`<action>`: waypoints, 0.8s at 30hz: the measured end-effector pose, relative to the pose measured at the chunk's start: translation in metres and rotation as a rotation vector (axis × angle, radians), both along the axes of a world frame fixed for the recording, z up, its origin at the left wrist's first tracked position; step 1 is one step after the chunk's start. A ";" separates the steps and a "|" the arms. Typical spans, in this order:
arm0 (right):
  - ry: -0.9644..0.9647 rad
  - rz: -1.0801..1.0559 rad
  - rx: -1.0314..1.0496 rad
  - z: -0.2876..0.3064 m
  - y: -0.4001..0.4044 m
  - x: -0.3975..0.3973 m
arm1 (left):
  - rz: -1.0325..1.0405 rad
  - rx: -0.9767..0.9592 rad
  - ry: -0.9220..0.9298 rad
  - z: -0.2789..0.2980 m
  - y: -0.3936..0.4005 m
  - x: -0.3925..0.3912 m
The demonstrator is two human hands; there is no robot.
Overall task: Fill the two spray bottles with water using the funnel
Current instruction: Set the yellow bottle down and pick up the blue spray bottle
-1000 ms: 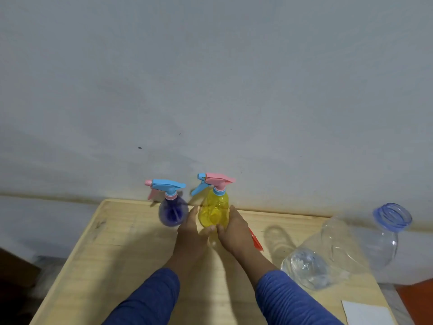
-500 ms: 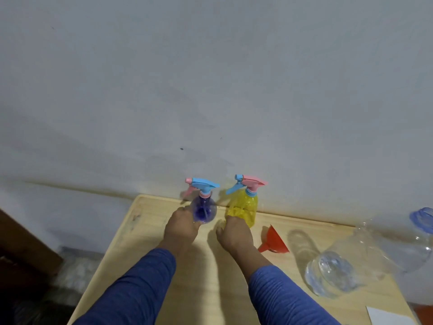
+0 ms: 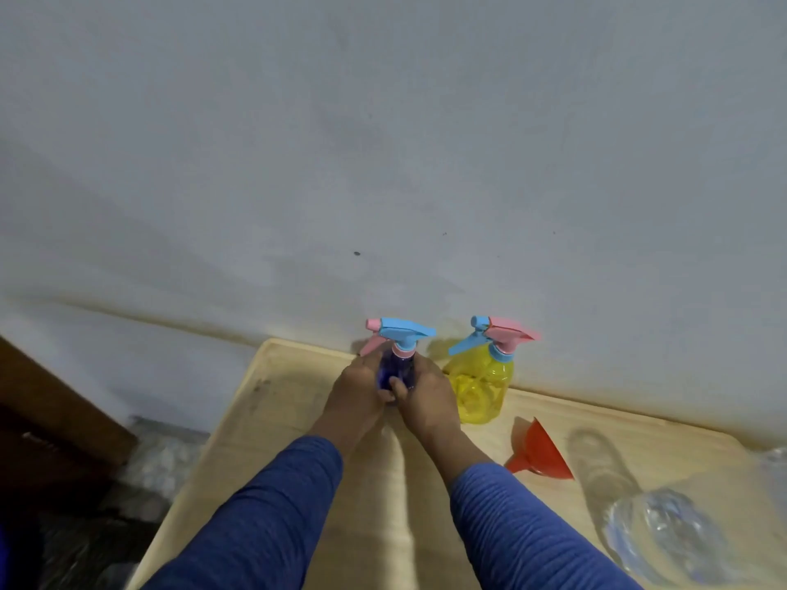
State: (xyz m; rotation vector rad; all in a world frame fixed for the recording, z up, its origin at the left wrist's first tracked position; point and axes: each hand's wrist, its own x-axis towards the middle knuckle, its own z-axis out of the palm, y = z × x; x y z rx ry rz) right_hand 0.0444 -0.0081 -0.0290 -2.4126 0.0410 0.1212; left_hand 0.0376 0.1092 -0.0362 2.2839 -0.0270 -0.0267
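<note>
Nearest the camera, two blue ribbed sleeves (image 3: 272,504) reach forward over the pale wooden surface (image 3: 289,402). At the right edge, close in, lies one large clear plastic bottle (image 3: 664,534) on its side, partly cut off by the frame. Just beyond it, one red funnel (image 3: 538,453) lies tipped on the surface, wide mouth toward the right, apart from both hands. Farther on, the left hand (image 3: 355,398) and the right hand (image 3: 426,398) meet around the one purple spray bottle (image 3: 398,372): the left hand's fingers are curled around its left side, the right hand's fingers are wrapped around its right side with the thumb pressed across the front, so both hands are closed on it. The bottle stands upright, its blue spray head with pink trigger still on. Just to the right, beside the right hand, stands the one yellow spray bottle (image 3: 483,385), upright, topped by a pink head with a blue trigger; whether the hand touches it cannot be told. Both spray bottles, two in all, stand near the far edge against the grey wall (image 3: 383,142).
</note>
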 end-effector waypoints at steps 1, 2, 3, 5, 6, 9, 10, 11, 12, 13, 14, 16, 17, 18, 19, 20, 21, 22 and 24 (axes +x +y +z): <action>-0.013 -0.012 0.015 -0.001 0.000 0.001 | -0.003 -0.026 0.008 0.000 0.000 -0.001; -0.023 -0.021 0.026 -0.002 0.000 0.001 | -0.007 -0.056 0.008 0.001 0.000 -0.002; -0.036 -0.022 0.033 -0.002 0.000 0.001 | -0.008 -0.076 0.006 0.002 0.001 -0.005; -0.050 -0.022 0.037 0.000 0.001 -0.004 | -0.026 -0.102 -0.035 0.006 0.002 -0.013; -0.057 -0.025 0.038 0.003 0.001 -0.008 | -0.038 -0.120 -0.057 0.009 0.002 -0.018; -0.096 -0.042 0.054 0.012 0.001 -0.029 | -0.066 -0.209 -0.072 0.024 0.002 -0.041; -0.106 -0.057 0.070 0.017 0.000 -0.039 | -0.081 -0.254 -0.066 0.030 0.001 -0.051; -0.121 -0.072 0.083 0.022 -0.001 -0.050 | -0.090 -0.288 -0.057 0.032 0.001 -0.060; -0.135 -0.086 0.084 0.026 -0.003 -0.062 | -0.094 -0.309 -0.060 0.033 -0.001 -0.071; -0.145 -0.100 0.075 0.030 -0.006 -0.075 | -0.085 -0.297 -0.076 0.031 -0.003 -0.082; -0.150 -0.114 0.068 0.032 -0.009 -0.087 | -0.066 -0.262 -0.093 0.027 -0.005 -0.092; -0.162 -0.155 0.061 0.035 -0.018 -0.112 | -0.048 -0.215 -0.127 0.014 -0.013 -0.114; -0.166 -0.179 0.060 0.035 -0.024 -0.125 | -0.064 -0.201 -0.144 0.007 -0.018 -0.126; -0.162 -0.200 0.060 0.033 -0.030 -0.137 | -0.078 -0.210 -0.158 0.002 -0.024 -0.137; -0.153 -0.219 0.062 0.031 -0.036 -0.149 | -0.089 -0.228 -0.151 -0.003 -0.031 -0.148; -0.142 -0.241 0.070 0.029 -0.043 -0.161 | -0.095 -0.251 -0.140 -0.003 -0.039 -0.158; -0.133 -0.265 0.079 0.028 -0.049 -0.172 | -0.095 -0.262 -0.139 -0.002 -0.047 -0.167; -0.130 -0.291 0.090 0.028 -0.055 -0.183 | -0.093 -0.264 -0.144 -0.001 -0.057 -0.176; -0.124 -0.335 0.112 0.030 -0.066 -0.203 | -0.091 -0.248 -0.139 -0.002 -0.074 -0.190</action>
